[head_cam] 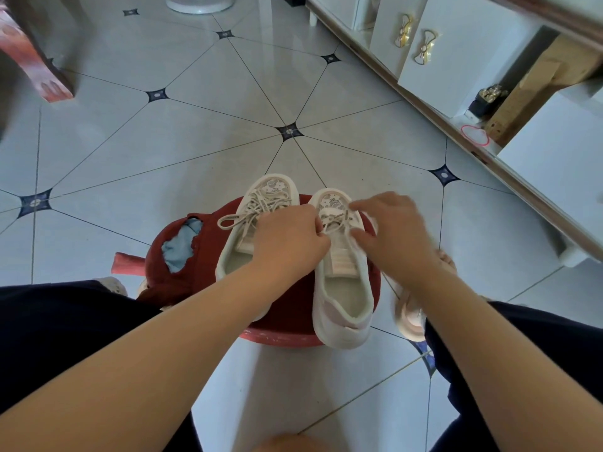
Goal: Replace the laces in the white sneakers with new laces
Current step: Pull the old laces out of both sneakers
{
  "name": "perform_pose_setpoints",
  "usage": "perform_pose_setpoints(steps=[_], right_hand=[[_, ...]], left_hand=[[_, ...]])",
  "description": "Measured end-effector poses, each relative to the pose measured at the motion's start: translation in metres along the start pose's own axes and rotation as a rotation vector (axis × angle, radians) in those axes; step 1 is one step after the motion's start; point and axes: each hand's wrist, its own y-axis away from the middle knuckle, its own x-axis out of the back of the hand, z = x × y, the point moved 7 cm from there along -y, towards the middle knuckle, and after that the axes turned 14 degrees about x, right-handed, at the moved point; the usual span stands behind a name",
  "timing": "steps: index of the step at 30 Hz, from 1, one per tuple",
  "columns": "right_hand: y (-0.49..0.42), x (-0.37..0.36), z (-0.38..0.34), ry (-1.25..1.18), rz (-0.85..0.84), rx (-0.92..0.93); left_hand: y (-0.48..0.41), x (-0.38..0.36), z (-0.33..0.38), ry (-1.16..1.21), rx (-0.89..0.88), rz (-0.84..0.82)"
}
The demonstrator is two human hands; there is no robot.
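fingers (319,235) on beige laces (336,220), floral-mesh white sneaker (339,334)

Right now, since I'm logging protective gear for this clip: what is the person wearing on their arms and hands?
Nothing visible. The left hand and right hand are ungloved, and the left forearm and right forearm are bare to the frame's edge: no sleeve, watch or bracelet shows. No ring shows either.

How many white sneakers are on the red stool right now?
2. The left sneaker sits on the left of the stool; the right sneaker beside it, its laces pinched by the left hand and right hand. No others seem hidden.
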Motion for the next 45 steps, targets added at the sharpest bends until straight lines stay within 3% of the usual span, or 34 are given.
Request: perform_pose_setpoints(steps=[2, 5, 9, 11, 15, 18, 21, 27, 34, 41, 45], right_hand=[[-0.003, -0.009, -0.023, 0.033, 0.02, 0.134], [-0.008, -0.013, -0.026, 0.146, -0.074, 0.141], [-0.011, -0.013, -0.035, 0.32, -0.051, 0.225], [-0.011, -0.002, -0.021, 0.257, -0.026, 0.126], [-0.007, 0.05, 0.041, 0.05, 0.248, -0.222], [-0.002, 0.034, 0.041, -0.126, 0.099, -0.194], [0.006, 0.011, 0.018, -0.143, -0.015, -0.091], [0.018, -0.016, 0.003, -0.267, -0.145, -0.156], [0.018, -0.018, -0.002, -0.288, -0.21, -0.13], [0.019, -0.019, 0.009, -0.278, -0.153, -0.224], [0.02, -0.019, 0.011, -0.364, -0.141, -0.272]], left_hand=[[0.0, 0.0, 0.001, -0.006, -0.007, 0.003], [0.0, -0.001, 0.001, -0.011, -0.015, 0.018], [-0.001, -0.001, 0.001, -0.017, -0.024, 0.016], [-0.001, 0.0, 0.0, -0.023, -0.022, 0.023], [-0.001, 0.001, -0.005, -0.036, 0.0, 0.028], [-0.001, 0.001, -0.004, -0.047, 0.003, 0.02], [-0.002, 0.0, 0.002, -0.083, -0.027, 0.027], [-0.009, -0.012, 0.027, -0.289, -0.247, 0.11], [-0.024, -0.011, 0.028, -0.327, -0.164, 0.121], [-0.031, 0.001, 0.015, -0.142, 0.013, 0.108], [-0.033, 0.002, 0.021, -0.142, -0.085, 0.12]])
